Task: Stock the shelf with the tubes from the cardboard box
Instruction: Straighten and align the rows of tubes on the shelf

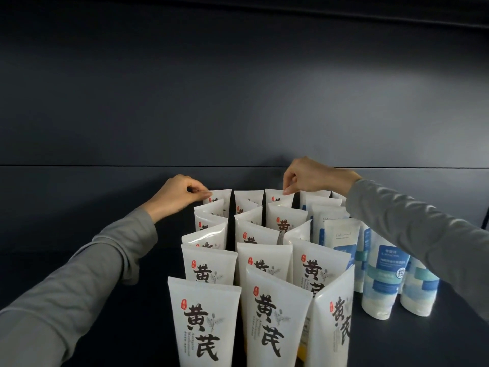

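White tubes with black characters stand cap-down in three rows on the dark shelf (111, 260), running from front to back. My left hand (177, 195) pinches the top corner of the rearmost tube of the left row (221, 195). My right hand (307, 176) pinches the top corner of the rearmost tube of the right row (277, 197). The middle row's back tube (248, 196) stands untouched between them. A front tube (203, 321) is closest to me. The cardboard box is out of view.
White-and-blue tubes (383, 276) stand in rows to the right, under my right forearm. The shelf's dark back wall (238, 102) rises just behind the rows. Bare shelf surface lies to the left of the white tubes.
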`<state>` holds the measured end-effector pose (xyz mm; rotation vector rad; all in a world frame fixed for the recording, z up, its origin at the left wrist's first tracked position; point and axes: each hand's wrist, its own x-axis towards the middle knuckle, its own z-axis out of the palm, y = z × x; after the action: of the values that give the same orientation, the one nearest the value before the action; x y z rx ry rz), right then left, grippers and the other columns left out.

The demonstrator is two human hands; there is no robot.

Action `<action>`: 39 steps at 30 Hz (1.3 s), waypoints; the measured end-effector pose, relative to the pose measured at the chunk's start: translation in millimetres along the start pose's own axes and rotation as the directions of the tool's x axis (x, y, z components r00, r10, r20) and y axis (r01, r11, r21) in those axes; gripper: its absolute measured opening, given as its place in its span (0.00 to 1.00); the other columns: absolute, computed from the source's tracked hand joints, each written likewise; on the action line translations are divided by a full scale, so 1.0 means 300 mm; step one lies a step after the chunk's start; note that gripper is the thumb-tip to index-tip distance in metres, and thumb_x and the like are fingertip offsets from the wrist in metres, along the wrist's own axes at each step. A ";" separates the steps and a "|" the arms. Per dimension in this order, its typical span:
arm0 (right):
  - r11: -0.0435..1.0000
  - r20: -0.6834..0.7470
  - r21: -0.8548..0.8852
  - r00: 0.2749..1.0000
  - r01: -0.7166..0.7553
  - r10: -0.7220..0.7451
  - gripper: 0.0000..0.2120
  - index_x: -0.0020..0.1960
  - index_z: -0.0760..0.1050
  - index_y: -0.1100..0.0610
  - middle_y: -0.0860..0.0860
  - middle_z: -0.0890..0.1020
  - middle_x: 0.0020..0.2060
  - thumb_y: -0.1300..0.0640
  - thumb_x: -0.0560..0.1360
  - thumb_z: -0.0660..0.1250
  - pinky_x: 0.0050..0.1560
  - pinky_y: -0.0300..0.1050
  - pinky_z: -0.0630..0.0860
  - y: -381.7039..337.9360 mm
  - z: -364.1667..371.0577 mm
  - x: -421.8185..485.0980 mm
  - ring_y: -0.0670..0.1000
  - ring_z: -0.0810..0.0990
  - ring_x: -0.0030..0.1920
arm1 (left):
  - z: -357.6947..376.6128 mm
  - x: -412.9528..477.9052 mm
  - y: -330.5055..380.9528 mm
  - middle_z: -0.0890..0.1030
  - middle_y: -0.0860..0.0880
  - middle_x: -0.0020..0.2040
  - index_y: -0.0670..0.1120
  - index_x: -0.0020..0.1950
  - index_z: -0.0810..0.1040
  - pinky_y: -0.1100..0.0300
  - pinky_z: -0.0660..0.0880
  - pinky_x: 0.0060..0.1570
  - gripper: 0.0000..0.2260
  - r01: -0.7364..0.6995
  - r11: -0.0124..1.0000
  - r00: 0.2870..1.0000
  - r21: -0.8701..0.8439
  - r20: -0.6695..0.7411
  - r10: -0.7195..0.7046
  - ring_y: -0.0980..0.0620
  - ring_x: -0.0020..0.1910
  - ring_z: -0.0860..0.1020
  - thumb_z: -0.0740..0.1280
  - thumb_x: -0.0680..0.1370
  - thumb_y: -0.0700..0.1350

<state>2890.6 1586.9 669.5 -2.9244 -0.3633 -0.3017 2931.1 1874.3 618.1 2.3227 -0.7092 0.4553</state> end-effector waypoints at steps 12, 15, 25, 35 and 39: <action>0.993 -0.102 0.101 0.994 0.058 -0.047 0.05 0.43 0.81 0.53 0.42 0.79 0.38 0.52 0.74 0.69 0.39 0.31 0.68 -0.038 -0.039 -0.032 0.42 0.76 0.40 | -0.059 -0.020 0.112 0.74 0.65 0.40 0.49 0.52 0.82 0.73 0.65 0.38 0.10 -0.084 0.996 0.996 0.029 -0.011 0.084 0.69 0.41 0.73 0.66 0.76 0.52; 0.989 -0.100 0.111 0.991 0.095 -0.084 0.07 0.44 0.81 0.52 0.39 0.78 0.38 0.49 0.74 0.69 0.39 0.31 0.68 -0.084 -0.047 -0.049 0.41 0.76 0.40 | -0.076 -0.027 0.141 0.74 0.65 0.40 0.52 0.50 0.82 0.71 0.66 0.41 0.10 -0.073 0.992 0.993 0.099 0.099 0.063 0.68 0.41 0.73 0.66 0.74 0.55; 0.990 0.112 0.057 0.984 0.132 -0.138 0.15 0.47 0.82 0.57 0.47 0.82 0.40 0.45 0.75 0.66 0.42 0.38 0.74 -0.236 -0.013 -0.083 0.44 0.77 0.38 | -0.133 -0.068 0.163 0.82 0.55 0.49 0.50 0.47 0.83 0.58 0.72 0.57 0.11 0.042 0.981 0.933 0.188 0.343 -0.106 0.57 0.52 0.77 0.70 0.72 0.55; 0.993 0.142 0.013 0.982 0.120 -0.121 0.08 0.49 0.82 0.56 0.49 0.83 0.50 0.53 0.75 0.69 0.44 0.37 0.72 -0.260 -0.024 -0.066 0.50 0.80 0.50 | -0.157 -0.085 0.152 0.77 0.59 0.41 0.53 0.39 0.81 0.65 0.71 0.45 0.03 0.002 0.982 0.948 0.186 0.312 -0.062 0.61 0.44 0.75 0.72 0.71 0.50; 0.993 0.128 0.028 0.984 0.119 -0.122 0.08 0.49 0.82 0.56 0.47 0.81 0.48 0.53 0.74 0.70 0.49 0.40 0.72 -0.254 -0.016 -0.065 0.49 0.78 0.51 | -0.130 -0.087 0.135 0.76 0.58 0.41 0.55 0.37 0.80 0.53 0.73 0.51 0.04 -0.039 0.974 0.979 0.221 0.202 -0.006 0.58 0.45 0.74 0.72 0.70 0.53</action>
<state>2851.5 1654.3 681.2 -2.9158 -0.5604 -0.1230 2881.3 1884.5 653.6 2.6043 -0.8095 0.3228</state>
